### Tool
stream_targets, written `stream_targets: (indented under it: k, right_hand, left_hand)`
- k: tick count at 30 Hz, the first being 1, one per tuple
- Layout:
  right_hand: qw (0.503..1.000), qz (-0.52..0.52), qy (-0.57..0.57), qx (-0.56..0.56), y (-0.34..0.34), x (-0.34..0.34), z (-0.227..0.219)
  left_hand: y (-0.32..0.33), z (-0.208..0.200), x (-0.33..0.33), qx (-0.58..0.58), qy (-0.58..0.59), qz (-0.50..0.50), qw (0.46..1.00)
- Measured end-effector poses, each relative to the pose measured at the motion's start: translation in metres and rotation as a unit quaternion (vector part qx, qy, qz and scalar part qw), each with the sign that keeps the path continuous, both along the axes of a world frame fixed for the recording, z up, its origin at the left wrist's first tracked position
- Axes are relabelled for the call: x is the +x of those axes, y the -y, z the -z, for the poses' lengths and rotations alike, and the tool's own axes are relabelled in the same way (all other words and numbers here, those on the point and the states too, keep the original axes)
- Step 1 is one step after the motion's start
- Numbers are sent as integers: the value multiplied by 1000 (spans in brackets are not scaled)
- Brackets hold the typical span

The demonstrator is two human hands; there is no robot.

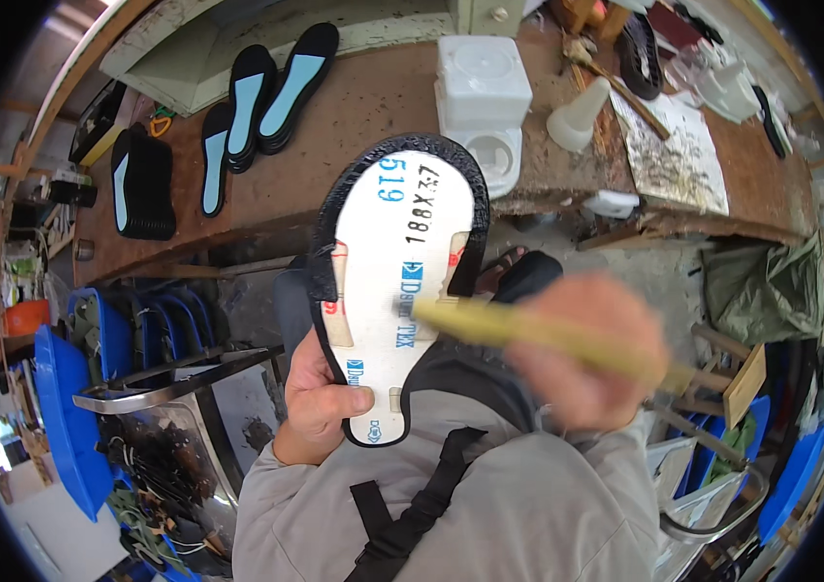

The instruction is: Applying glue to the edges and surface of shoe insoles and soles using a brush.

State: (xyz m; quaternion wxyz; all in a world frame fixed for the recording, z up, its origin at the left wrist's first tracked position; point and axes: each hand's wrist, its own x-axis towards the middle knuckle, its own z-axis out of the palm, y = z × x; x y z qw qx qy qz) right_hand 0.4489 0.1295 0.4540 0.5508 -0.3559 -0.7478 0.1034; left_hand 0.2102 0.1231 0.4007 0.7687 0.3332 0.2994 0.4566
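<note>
Held up in front of me is a white insole board (373, 291) with a black material folded round its wide far end and thin black edging at its narrow near end. My left hand (320, 396) is closed on that narrow end, thumb on top of the white face. Smeared by motion, my right hand (586, 349) grips a yellow-handled brush (480, 322). Its small dark tip is over the middle of the board; whether it touches, I cannot tell.
Beyond my hands runs a brown workbench (334, 184). Stacks of black insoles with light blue patches (281, 102) lie at its left. A white plastic container (484, 87), a white cone-shaped bottle (577, 116) and stained paper (674, 155) occupy the right. Metal-framed carts (130, 396) with blue panels flank me.
</note>
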Motion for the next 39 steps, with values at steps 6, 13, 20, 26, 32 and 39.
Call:
stream_targets:
  k: [6,13,20,26,32,39]
  right_hand:
    - [965,55,-241,-91,-34,29,-16]
    - [972,-232,45,-7,-21,22,-6]
    - [979,-154,-126,-49,-23,17,8]
    - [893,166,-305,-286,-71,50,113]
    - [938,173,-149,-261,-97,47,147]
    - [939,154,-81,-298,-110,45,140]
  left_hand:
    - [0,-5,4,39,58,-23,997]
    - [-11,-20,14,-23,41,-32,998]
    - [-31,5,12,-7,5,-42,999]
    - [-55,49,6,-122,162,28,979]
    - [-69,52,9,-147,220,-16,964]
    - [-80,72,-4,-66,125,-32,989]
